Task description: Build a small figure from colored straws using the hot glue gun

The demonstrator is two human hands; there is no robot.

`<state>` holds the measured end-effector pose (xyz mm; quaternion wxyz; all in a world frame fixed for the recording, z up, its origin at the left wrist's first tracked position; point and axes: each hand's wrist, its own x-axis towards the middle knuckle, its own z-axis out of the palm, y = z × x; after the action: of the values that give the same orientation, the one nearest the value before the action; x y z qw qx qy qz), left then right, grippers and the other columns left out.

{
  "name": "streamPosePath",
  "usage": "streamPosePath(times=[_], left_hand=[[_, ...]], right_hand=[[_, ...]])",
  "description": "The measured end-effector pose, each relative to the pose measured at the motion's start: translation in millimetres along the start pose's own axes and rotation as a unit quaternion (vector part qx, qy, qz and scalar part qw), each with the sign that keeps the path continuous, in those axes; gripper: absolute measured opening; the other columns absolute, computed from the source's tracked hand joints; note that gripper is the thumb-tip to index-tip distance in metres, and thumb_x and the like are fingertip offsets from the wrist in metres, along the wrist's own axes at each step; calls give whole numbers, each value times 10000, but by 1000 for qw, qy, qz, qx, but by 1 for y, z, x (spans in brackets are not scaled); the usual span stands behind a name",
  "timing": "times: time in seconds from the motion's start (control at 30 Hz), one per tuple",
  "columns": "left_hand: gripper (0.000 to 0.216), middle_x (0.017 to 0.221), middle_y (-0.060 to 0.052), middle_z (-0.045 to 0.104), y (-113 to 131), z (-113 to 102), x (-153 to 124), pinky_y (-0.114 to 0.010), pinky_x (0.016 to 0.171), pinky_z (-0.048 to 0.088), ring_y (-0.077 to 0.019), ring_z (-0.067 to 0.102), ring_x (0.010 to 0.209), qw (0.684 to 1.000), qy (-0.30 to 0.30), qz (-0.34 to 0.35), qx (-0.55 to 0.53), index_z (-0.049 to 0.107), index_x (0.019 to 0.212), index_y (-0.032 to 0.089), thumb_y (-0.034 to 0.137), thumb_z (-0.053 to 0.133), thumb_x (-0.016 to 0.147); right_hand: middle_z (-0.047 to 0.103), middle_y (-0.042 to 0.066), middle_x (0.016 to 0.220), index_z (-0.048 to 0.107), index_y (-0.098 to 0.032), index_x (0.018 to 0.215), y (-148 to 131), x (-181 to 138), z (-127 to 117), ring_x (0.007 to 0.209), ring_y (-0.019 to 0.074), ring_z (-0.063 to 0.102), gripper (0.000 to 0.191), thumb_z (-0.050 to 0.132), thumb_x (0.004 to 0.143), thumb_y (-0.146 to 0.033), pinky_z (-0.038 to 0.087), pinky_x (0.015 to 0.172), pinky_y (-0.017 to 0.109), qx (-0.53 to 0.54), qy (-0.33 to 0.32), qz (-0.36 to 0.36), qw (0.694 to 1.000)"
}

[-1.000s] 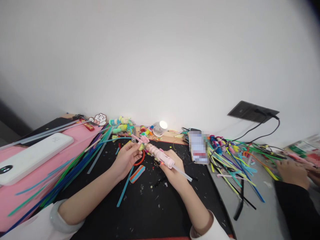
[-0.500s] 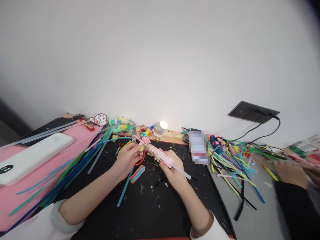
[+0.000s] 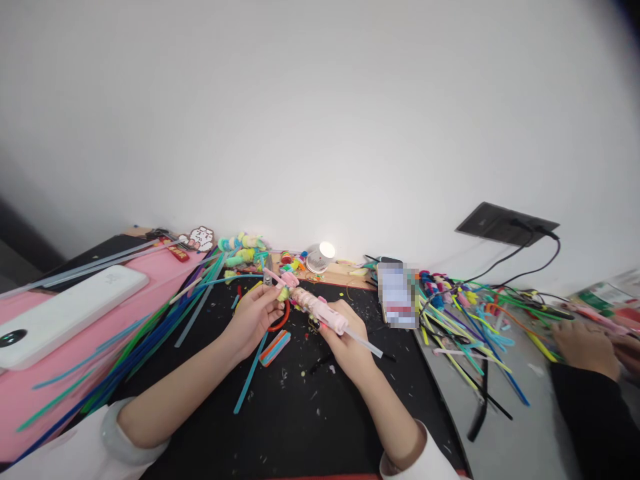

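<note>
My right hand is wrapped round a pink glue gun with a clear glue stick poking out of its back. Its nozzle points up-left at a small pink and yellow fuzzy piece that my left hand pinches between its fingertips. Both hands hover over a black mat strewn with scraps. A red ring and an orange and blue striped strip lie just under my hands.
Long coloured pipe cleaners fan out on the left beside a pink surface with a white case. A phone stands at centre right, more coloured stems beyond it. Another person's hands work at the far right. A small lamp glows by the wall.
The glue gun and the fuzzy piece have shifted only slightly; my hands stay in the same place. The other person's hands have moved a little.
</note>
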<state>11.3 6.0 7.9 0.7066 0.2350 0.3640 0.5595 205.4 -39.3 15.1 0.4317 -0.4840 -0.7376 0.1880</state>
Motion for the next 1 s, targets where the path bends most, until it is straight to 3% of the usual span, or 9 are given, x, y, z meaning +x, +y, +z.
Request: streamPosePath(times=[1.0], left_hand=[[231, 638, 31, 585, 2, -1, 1, -163, 517, 474, -67, 533, 539, 1000, -5, -1, -25, 592, 653, 157, 218, 814, 656]], right_hand=[[627, 35, 847, 621, -207, 910, -3, 0, 0, 776, 185, 613, 101, 550, 847, -243, 481, 717, 289, -9, 12, -4, 1000]])
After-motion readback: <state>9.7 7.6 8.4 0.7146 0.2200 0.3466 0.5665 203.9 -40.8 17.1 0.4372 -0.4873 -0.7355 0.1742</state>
